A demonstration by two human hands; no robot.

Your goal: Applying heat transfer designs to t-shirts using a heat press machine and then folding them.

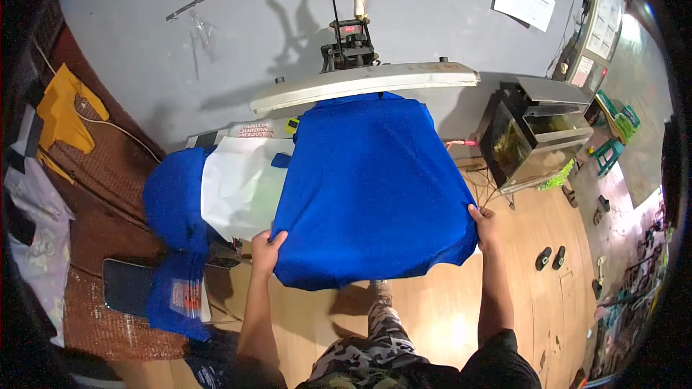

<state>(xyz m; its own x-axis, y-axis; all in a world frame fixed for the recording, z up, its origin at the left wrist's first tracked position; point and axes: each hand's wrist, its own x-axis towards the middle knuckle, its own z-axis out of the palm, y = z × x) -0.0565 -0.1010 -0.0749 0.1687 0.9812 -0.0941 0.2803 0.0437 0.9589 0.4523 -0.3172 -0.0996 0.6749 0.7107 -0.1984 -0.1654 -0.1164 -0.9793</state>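
Note:
A bright blue piece of fabric (367,187), which looks like a shirt, lies spread over the bed of a heat press, and its near end hangs toward me. My left hand (268,248) pinches its lower left edge between thumb and fingers. At the lower right edge, my right hand (486,227) grips the cloth the same way. The far end of the fabric runs under the raised pale upper plate (367,85) of the press. The bed beneath is hidden by the cloth.
Left of the press are white sheets (241,180) and more blue fabric (173,198). A dark flat panel (130,287) lies on the brown woven surface. A glass tank (544,126) stands on the right. A pair of slippers (551,258) rests on the wooden floor.

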